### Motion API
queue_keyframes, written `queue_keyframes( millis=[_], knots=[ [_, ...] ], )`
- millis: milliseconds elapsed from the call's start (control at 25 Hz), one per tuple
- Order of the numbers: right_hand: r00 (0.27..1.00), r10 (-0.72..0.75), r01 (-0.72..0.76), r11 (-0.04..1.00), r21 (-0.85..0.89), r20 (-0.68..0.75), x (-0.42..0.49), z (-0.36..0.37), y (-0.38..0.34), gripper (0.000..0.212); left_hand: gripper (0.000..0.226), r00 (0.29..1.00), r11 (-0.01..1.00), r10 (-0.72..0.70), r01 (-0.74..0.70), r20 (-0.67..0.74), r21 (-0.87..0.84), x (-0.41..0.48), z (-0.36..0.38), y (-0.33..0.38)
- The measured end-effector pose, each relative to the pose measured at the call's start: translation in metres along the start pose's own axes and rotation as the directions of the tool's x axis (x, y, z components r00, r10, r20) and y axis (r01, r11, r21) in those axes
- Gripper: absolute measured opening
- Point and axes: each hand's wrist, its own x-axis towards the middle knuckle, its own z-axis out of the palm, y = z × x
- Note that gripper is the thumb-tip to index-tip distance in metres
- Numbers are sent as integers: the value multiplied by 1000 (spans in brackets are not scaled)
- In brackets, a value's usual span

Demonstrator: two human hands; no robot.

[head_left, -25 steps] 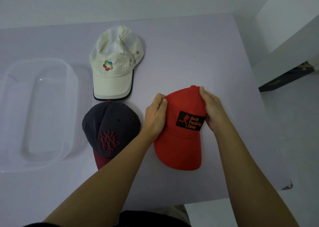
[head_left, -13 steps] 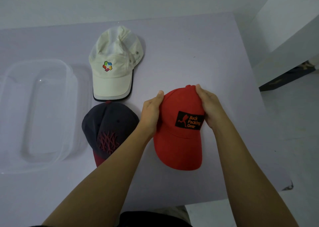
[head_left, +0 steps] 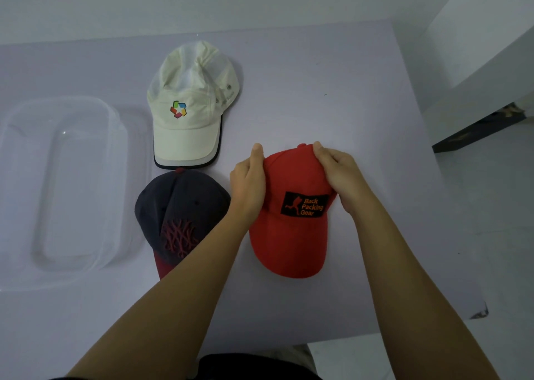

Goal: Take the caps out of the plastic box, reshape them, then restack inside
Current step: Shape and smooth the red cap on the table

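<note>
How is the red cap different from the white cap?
The left hand and right hand grip the red cap at its crown; the white cap lies untouched. The red cap has a black worded patch; the white cap a small colourful logo. Both sit on the table, brims pointing toward the person.

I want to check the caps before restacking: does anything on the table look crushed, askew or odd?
The white cap, farthest from the person, has a creased, sunken crown, so it looks crushed. The navy cap and the red cap look rounded. Nothing else stands out.
</note>
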Motion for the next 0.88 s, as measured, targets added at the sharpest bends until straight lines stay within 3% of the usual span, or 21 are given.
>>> queue_keyframes(
  millis=[160, 280, 400, 600, 760, 880],
  knots=[
    [1000, 16, -15, 997, -71, 20, -2, 6, 9, 39, 47, 973, 924, 140, -196, 185, 328, 7, -3, 4],
    [999, 38, -35, 991, -129, 17, 2, 9, 20, 43, 29, 961, 914, 55, -157, 269, 375, 15, -2, -4],
    [999, 36, -37, 966, -258, -9, 7, -1, 31, 56, 25, 966, 943, 4, -89, 257, 320, 19, -4, -13],
    [998, 41, -28, 954, -299, 37, -8, -20, 47, 50, 27, 981, 922, 59, -125, 185, 367, 21, 3, -14],
    [989, 100, -69, 963, -261, 110, -5, -15, 51, 54, 26, 985, 889, 151, -173, 85, 424, 12, 8, -20],
    [985, 117, -101, 987, -128, 125, -2, -12, 55, 62, 27, 973, 786, 224, -213, 53, 580, 10, 7, -21]
  ],
)
